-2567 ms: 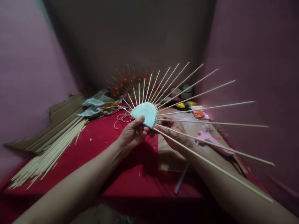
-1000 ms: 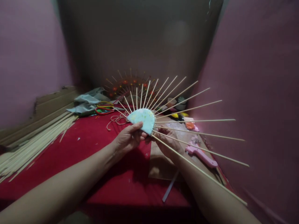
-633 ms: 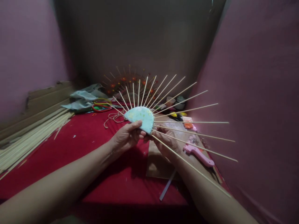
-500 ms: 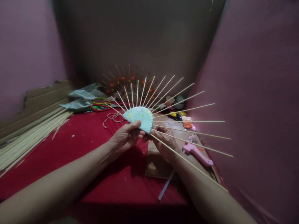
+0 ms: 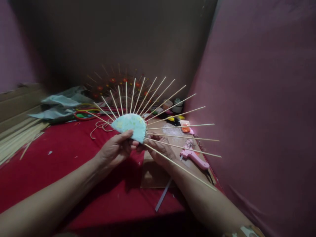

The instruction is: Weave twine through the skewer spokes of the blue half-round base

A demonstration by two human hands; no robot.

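Gripping the fan hub point(image 5: 130, 124), our left hand point(image 5: 116, 149) pinches its lower edge. Our right hand point(image 5: 158, 148) grasps behind; skewers point(image 5: 172, 109) radiate nine to four o'clock.

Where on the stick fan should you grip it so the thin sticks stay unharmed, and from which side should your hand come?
Grip the pale blue half-disc hub, coming from its straight lower edge. The sticks fan out over the curved top and right, so only that edge is free. The left hand pinches it there, thumb on its face; the right hand seems to steady it from behind.
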